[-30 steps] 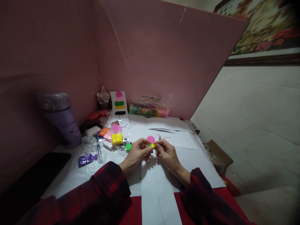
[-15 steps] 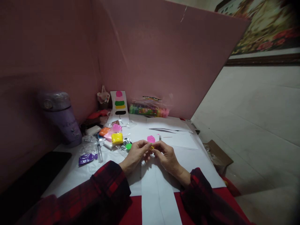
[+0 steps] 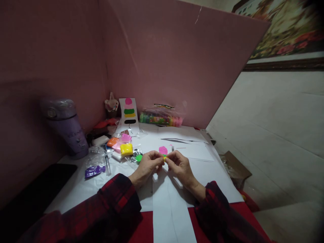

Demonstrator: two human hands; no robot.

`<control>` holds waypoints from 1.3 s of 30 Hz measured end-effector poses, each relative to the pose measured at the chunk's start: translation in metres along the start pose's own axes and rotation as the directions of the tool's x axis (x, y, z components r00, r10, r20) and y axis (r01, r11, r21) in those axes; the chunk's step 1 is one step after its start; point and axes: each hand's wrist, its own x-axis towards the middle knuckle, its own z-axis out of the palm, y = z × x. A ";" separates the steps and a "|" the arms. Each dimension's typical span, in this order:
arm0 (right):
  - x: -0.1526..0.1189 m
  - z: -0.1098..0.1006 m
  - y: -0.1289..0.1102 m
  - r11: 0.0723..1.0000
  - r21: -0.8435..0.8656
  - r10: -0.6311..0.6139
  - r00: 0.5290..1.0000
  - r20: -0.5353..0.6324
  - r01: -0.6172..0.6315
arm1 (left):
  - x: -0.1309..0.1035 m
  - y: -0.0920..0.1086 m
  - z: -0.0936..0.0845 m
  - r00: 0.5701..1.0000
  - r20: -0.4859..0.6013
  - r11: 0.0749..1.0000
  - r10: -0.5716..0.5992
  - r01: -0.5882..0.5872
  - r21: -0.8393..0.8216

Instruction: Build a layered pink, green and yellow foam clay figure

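Note:
A small piece of yellow clay (image 3: 165, 159) is pinched between the fingertips of both hands. My left hand (image 3: 150, 166) grips it from the left, and my right hand (image 3: 180, 167) from the right. Beneath them lies a long white paper strip (image 3: 168, 202) with a thin line along it. Just beyond the fingertips a textured pink clay round (image 3: 163, 150) rests on the paper, and a bit of green shows between it and the yellow piece. A small fork (image 3: 172, 148) lies to the right of the pink round. My fingers partly hide the yellow clay.
To the left are bagged clay packs: yellow (image 3: 126, 149), orange (image 3: 112, 141) and purple (image 3: 95, 172). A purple tumbler (image 3: 68, 130) stands at far left. At the back, a card with coloured patches (image 3: 129, 113) leans beside a bagged multicoloured pack (image 3: 160, 118).
The fingertips have shifted slightly, and the yellow clay now shows more plainly between them. Some green beyond it has come into sight. Other things have stayed in place.

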 end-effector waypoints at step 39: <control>0.006 0.002 0.002 0.948 0.281 0.163 0.986 -0.029 -0.148 | 0.001 -0.002 -0.003 0.998 0.056 1.000 0.020 -0.021 0.016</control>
